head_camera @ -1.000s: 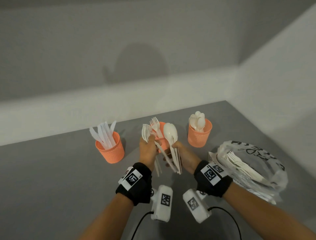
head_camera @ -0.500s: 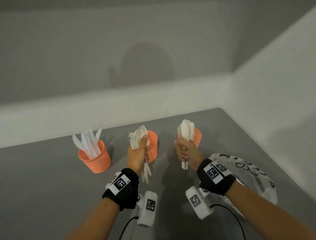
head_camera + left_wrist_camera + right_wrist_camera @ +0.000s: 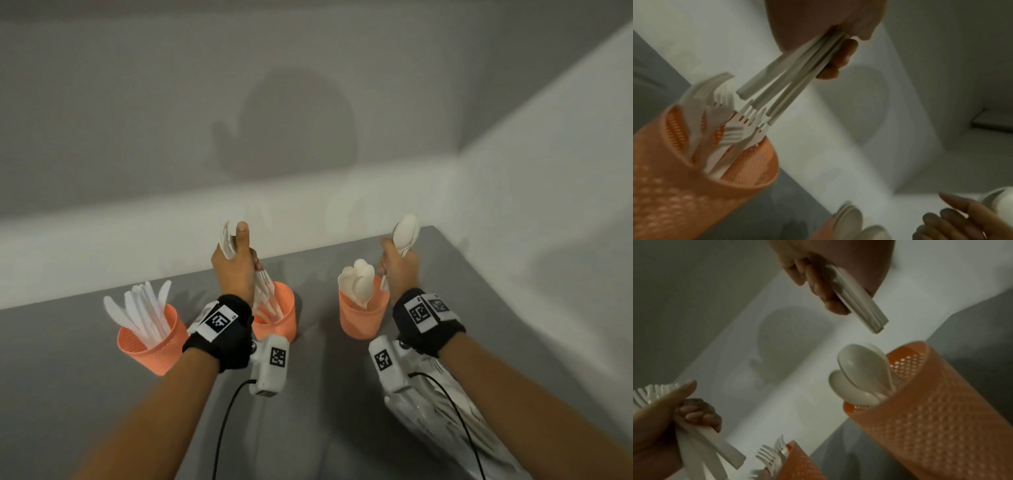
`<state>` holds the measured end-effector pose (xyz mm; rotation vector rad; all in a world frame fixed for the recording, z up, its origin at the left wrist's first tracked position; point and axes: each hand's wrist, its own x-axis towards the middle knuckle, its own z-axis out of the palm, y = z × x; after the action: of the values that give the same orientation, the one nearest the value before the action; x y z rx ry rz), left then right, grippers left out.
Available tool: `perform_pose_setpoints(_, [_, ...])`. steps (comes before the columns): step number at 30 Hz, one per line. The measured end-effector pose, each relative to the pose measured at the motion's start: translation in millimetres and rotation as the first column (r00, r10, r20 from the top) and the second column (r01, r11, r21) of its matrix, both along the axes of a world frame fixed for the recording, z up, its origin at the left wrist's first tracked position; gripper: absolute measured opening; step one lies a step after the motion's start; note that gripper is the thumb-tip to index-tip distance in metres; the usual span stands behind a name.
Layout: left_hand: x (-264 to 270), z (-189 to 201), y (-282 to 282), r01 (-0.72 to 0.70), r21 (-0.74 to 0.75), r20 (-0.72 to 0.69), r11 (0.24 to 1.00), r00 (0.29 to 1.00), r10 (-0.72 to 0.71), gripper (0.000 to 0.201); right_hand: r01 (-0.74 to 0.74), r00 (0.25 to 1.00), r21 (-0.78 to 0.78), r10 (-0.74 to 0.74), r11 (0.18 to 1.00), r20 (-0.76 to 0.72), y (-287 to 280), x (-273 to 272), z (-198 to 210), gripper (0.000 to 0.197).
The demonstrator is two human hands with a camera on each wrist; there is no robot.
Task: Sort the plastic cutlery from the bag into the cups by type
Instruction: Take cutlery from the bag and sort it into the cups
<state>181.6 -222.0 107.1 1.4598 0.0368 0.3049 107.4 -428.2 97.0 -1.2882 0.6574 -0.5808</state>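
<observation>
My left hand grips a bundle of white forks, heads up, above the middle orange cup that holds forks. In the left wrist view the fork handles hang just over the forks standing in that cup. My right hand grips a bunch of white spoons, bowls up, beside and above the right orange cup, which holds spoons. The spoon handles hang above that cup. The clear plastic bag lies under my right forearm with cutlery still inside.
A third orange cup full of white knives stands at the left. The grey table ends at a white wall behind the cups and another wall on the right. Camera cables hang below both wrists.
My hands have moved apart and forward. The left carried the forks over the middle cup, and the right carried the spoons over to the right cup.
</observation>
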Motion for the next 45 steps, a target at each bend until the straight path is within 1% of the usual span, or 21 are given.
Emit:
perform_pose_setpoints(2, [0.4, -14.1, -4.2, 0.014, 0.043, -0.005, 0.999, 1.0, -0.014, 0.05, 0.025, 0.997, -0.019, -0.027, 0.999, -0.067, 2.7, 1.7, -7.7, 0.036])
perform_pose_setpoints(6, [-0.3, -43.4, -9.8, 0.002, 0.088, -0.018, 0.996, 1.0, 0.0, 0.048, 0.003, 0.988, -0.026, -0.007, 1.0, -0.152, 10.5, 1.4, -18.3, 0.031])
perform_pose_setpoints(7, [0.3, -49.9, -10.1, 0.011, 0.091, -0.03, 0.996, 1.0, -0.008, 0.043, -0.004, 0.99, -0.022, 0.001, 1.0, -0.138, 13.3, 2.1, -20.3, 0.028])
perform_pose_setpoints(9, [1.1, -60.9, -9.6, 0.046, 0.105, -0.015, 0.993, 0.999, -0.045, 0.021, 0.013, 0.994, -0.06, -0.019, 0.998, -0.111, 18.6, 2.4, -25.2, 0.017])
perform_pose_setpoints(10, [0.6, -65.0, -9.0, 0.055, 0.153, 0.02, 0.987, 0.998, -0.059, 0.012, 0.024, 0.993, -0.115, -0.038, 0.993, -0.116, 19.4, 2.5, -28.6, 0.009])
perform_pose_setpoints(13, [-0.6, -75.4, -6.7, 0.049, 0.389, 0.148, 0.92, 0.982, -0.115, 0.018, 0.012, 0.991, -0.256, -0.045, 0.967, -0.123, 20.1, 3.5, -38.4, 0.027])
perform_pose_setpoints(15, [-0.6, -77.9, -4.7, 0.048, 0.53, 0.2, 0.847, 0.963, -0.18, 0.012, -0.022, 0.988, -0.33, -0.029, 0.944, -0.15, 21.2, 5.3, -44.0, 0.028])
perform_pose_setpoints(17, [1.1, -80.6, -2.5, 0.05, 0.652, 0.233, 0.756, 0.936, -0.263, 0.011, -0.08, 0.982, -0.465, -0.012, 0.882, -0.191, 22.9, 7.2, -49.7, 0.021])
perform_pose_setpoints(20, [2.5, -83.4, -0.6, -0.014, 0.807, 0.276, 0.59, 0.893, -0.356, 0.03, -0.186, 0.961, -0.673, -0.012, 0.716, -0.278, 26.2, 8.7, -56.6, 0.029])
perform_pose_setpoints(22, [0.6, -82.7, 0.8, -0.062, 0.89, 0.262, 0.452, 0.881, -0.394, 0.039, -0.292, 0.912, -0.767, -0.075, 0.572, -0.403, 27.9, 10.1, -58.9, 0.038])
perform_pose_setpoints(23, [-1.4, -81.6, 1.4, -0.071, 0.923, 0.234, 0.379, 0.884, -0.405, 0.041, -0.36, 0.873, -0.775, -0.104, 0.519, -0.476, 28.4, 10.9, -58.8, 0.042])
perform_pose_setpoints(25, [-3.7, -79.9, 2.9, -0.05, 0.967, 0.154, 0.249, 0.895, -0.418, 0.048, -0.485, 0.784, -0.726, -0.125, 0.487, -0.608, 29.2, 12.4, -54.2, 0.049])
perform_pose_setpoints(29, [-5.4, -68.0, 6.7, 0.123, 0.986, -0.072, 0.115, 0.925, -0.374, 0.084, -0.608, 0.658, -0.607, -0.104, 0.511, -0.746, 32.4, 12.7, -38.8, 0.063])
perform_pose_setpoints(31, [-8.0, -57.2, 8.7, 0.161, 0.979, -0.101, 0.127, 0.918, -0.384, 0.091, -0.609, 0.644, -0.572, -0.078, 0.55, -0.761, 31.9, 10.8, -29.6, 0.068])
perform_pose_setpoints(32, [-11.2, -49.3, 9.0, 0.165, 0.971, -0.083, 0.175, 0.913, -0.4, 0.09, -0.591, 0.668, -0.58, -0.063, 0.561, -0.742, 30.2, 9.6, -23.7, 0.069])
perform_pose_setpoints(35, [-31.1, -24.2, 6.3, 0.205, 0.904, -0.01, 0.376, 0.888, -0.46, 0.073, -0.493, 0.805, -0.628, 0.042, 0.602, -0.592, 23.8, -2.8, 2.2, 0.065])
perform_pose_setpoints(37, [-46.0, -13.5, 0.6, 0.255, 0.83, 0.034, 0.495, 0.865, -0.501, 0.062, -0.455, 0.856, -0.581, 0.154, 0.675, -0.493, 20.1, -18.6, 22.5, 0.058])
perform_pose_setpoints(39, [-59.0, -9.4, -7.1, 0.324, 0.759, 0.049, 0.564, 0.836, -0.547, 0.057, -0.408, 0.895, -0.525, 0.215, 0.747, -0.39, 16.2, -37.7, 37.9, 0.047])
perform_pose_setpoints(41, [-72.8, -8.7, -16.5, 0.397, 0.701, 0.062, 0.592, 0.794, -0.605, 0.051, -0.34, 0.927, -0.492, 0.198, 0.802, -0.317, 9.9, -59.7, 43.6, 0.03])
perform_pose_setpoints(42, [-81.4, -8.2, -21.9, 0.437, 0.677, 0.053, 0.591, 0.773, -0.632, 0.046, -0.325, 0.928, -0.48, 0.176, 0.815, -0.33, 4.9, -70.9, 41.4, 0.022])
perform_pose_setpoints(45, [-105.8, -16.5, -39.1, 0.533, 0.663, -0.025, 0.526, 0.718, -0.696, 0.03, -0.386, 0.856, -0.47, 0.118, 0.794, -0.504, -10.5, -112.6, 25.1, 0.016])
